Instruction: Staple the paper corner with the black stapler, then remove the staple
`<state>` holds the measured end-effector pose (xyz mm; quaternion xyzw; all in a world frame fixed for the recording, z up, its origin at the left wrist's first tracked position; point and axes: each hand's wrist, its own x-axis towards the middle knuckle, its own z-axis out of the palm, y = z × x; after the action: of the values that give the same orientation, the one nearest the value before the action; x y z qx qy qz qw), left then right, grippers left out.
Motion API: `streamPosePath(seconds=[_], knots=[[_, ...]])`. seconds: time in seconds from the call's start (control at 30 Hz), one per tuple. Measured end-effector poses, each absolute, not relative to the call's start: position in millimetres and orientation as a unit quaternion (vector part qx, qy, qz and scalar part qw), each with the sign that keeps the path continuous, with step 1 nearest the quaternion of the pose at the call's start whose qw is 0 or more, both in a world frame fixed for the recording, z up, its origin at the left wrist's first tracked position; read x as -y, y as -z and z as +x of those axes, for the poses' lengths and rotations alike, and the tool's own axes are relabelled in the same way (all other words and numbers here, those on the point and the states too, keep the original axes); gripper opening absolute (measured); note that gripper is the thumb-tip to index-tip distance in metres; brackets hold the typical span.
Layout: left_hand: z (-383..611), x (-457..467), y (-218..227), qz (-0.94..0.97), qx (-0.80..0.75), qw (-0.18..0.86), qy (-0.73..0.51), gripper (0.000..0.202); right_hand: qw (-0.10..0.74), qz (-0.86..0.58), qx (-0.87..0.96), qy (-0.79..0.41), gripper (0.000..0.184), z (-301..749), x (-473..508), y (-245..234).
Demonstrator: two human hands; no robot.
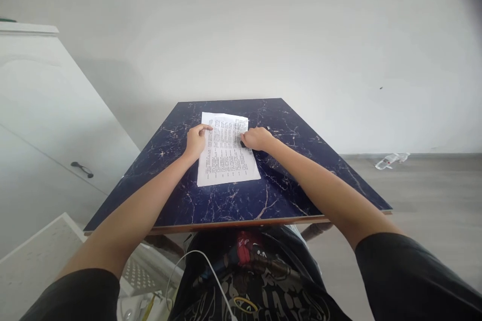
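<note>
A white printed sheet of paper lies on a dark blue marbled tabletop. My left hand rests on the sheet's left edge, its fingers curled and a fingertip pressing the paper. My right hand sits at the sheet's right edge, fingers closed around a small dark object that I cannot make out. The paper's top right corner looks folded or creased.
A white cabinet with a dark handle stands to the left. A white wall lies behind the table. A crumpled plastic bottle lies on the grey floor at the right. A white cable hangs over my dark shirt.
</note>
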<state>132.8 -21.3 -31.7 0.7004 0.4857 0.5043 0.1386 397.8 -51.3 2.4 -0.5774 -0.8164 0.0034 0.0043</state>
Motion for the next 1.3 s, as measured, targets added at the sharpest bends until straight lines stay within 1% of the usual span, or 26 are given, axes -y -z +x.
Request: streamPosePath(seconds=[0.1,0.23,0.37,0.47,0.57,0.7,0.8,0.9,0.97,1.03,1.1,1.17,1.3], knots=[[130.9,18.3,33.0,0.709,-0.476,0.134,-0.502,0.033,0.058,-0.616,0.786,-0.006,0.071,409.2,53.2,-0.3],[129.1,14.5,36.1,0.709,-0.475,0.138,-0.503,0.033,0.114,-0.665,0.738,-0.019,0.068,423.3,54.4,1.3],[128.2,12.5,37.5,0.712,-0.487,0.130,-0.489,0.033,0.150,-0.704,0.694,-0.012,0.064,433.1,59.7,-4.2],[127.9,11.8,38.6,0.718,-0.515,0.132,-0.449,0.033,0.164,-0.717,0.677,0.004,0.062,436.8,66.4,-14.3],[127.8,12.8,38.9,0.738,-0.547,0.131,-0.373,0.029,0.163,-0.702,0.693,0.008,0.060,427.2,73.3,-24.4],[128.1,13.6,37.4,0.784,-0.545,0.103,-0.278,0.045,0.137,-0.646,0.750,-0.038,0.062,388.2,88.0,-24.9],[128.4,10.8,37.4,0.802,-0.537,0.060,-0.256,0.045,0.129,-0.596,0.791,-0.040,0.066,356.4,102.1,-17.3],[128.4,6.5,40.0,0.801,-0.540,0.035,-0.256,0.045,0.144,-0.549,0.823,-0.023,0.071,340.7,111.8,-12.5],[128.3,4.6,42.4,0.797,-0.545,0.031,-0.257,0.046,0.144,-0.496,0.854,-0.062,0.067,340.9,114.4,-12.6],[128.6,4.4,44.2,0.794,-0.549,0.031,-0.258,0.045,0.117,-0.431,0.885,-0.128,0.055,346.2,114.2,-14.3],[129.1,5.7,44.8,0.791,-0.553,0.035,-0.260,0.043,0.082,-0.394,0.901,-0.164,0.045,353.2,111.9,-15.4],[129.4,7.7,44.4,0.789,-0.555,0.039,-0.261,0.040,0.063,-0.391,0.904,-0.159,0.038,360.3,109.1,-15.3],[128.6,9.9,44.9,0.784,-0.561,0.053,-0.261,0.036,0.057,-0.392,0.904,-0.161,0.029,381.2,111.9,-15.3]])
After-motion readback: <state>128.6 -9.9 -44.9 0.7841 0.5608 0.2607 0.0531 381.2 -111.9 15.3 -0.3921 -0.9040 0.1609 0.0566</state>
